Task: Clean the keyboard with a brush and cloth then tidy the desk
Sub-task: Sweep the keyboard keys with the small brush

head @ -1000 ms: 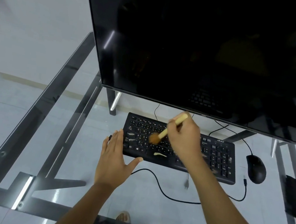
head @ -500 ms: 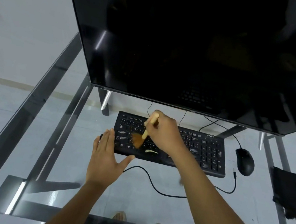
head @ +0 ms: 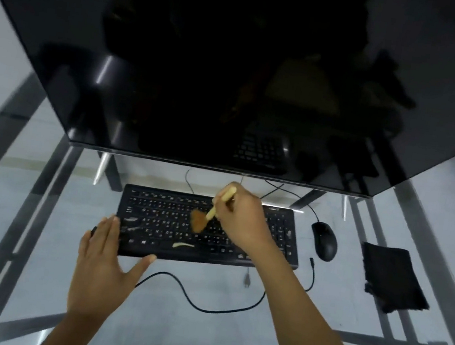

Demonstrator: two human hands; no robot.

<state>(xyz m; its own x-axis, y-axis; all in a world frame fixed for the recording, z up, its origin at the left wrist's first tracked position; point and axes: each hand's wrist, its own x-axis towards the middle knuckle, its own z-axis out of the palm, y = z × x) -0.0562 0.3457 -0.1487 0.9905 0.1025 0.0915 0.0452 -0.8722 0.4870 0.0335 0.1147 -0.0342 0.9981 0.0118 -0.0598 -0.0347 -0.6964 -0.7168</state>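
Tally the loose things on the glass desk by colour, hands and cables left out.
Black: 4 (monitor, keyboard, mouse, cloth)
Tan: 1 (brush, held in the right hand)
Total: 5

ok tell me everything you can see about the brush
The brush is small, with a pale wooden-looking handle and a fan of orange-brown bristles. The right hand pinches the handle partway along, its butt end poking up past the fingers. It slants down and left, bristles splayed against the middle key rows of the black keyboard. The bristles look a little blurred.
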